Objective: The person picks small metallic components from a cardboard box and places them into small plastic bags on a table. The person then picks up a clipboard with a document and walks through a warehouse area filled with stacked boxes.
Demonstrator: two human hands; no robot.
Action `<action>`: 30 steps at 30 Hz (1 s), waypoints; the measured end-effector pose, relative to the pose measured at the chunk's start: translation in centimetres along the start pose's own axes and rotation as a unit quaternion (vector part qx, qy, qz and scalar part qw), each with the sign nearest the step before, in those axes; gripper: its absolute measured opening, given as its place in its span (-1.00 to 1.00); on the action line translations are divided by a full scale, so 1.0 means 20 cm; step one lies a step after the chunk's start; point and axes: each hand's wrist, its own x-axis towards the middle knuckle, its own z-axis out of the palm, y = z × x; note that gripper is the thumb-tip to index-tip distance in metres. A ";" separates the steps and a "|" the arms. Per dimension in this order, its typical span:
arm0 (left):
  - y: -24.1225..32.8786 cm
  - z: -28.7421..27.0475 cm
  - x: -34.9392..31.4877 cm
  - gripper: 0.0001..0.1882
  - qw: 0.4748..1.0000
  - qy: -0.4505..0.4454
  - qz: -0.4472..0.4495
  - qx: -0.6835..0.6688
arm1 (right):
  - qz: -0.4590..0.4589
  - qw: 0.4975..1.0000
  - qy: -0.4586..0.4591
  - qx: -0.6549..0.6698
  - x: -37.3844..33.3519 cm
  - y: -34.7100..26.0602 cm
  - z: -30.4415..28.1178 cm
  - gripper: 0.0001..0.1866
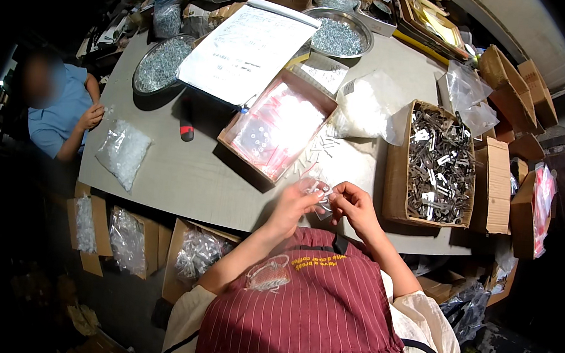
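Note:
Close to the table's front edge, both hands meet at a small clear plastic bag [311, 178] with small light-coloured hardware pieces in it. My left hand [292, 207] is closed on the bag's left side. At the bag's right side, my right hand [355, 209] has its thumb and fingers pinched together at the plastic. Just beyond the hands stands an open cardboard box [234, 147] with red-edged clear bags and small round parts in it. Several slim white pieces [324, 146] lie loose on the table beside that box.
On the right stands a cardboard box of dark metal clips [437, 165]. A bag of white parts [367, 107] lies behind it. Screw-filled metal bowls [163, 67], written papers [247, 51] and a red-black tool [186, 131] are farther back. A person in blue [69, 106] is at the left edge.

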 end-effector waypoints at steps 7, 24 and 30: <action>0.01 -0.04 -0.04 -0.42 0.993 -0.080 -0.077 -0.039 | 0.142 0.966 0.039 0.215 0.02 -0.03 -0.10 -0.82; 0.00 -0.01 0.05 -0.26 0.952 -0.110 -0.071 -0.277 | 0.160 0.951 -0.019 0.262 -0.16 -0.11 0.05 -0.86; -0.05 0.01 0.05 -0.76 0.983 -0.005 -0.035 -0.181 | 0.142 0.974 -0.023 0.177 -0.17 -0.10 0.07 -0.88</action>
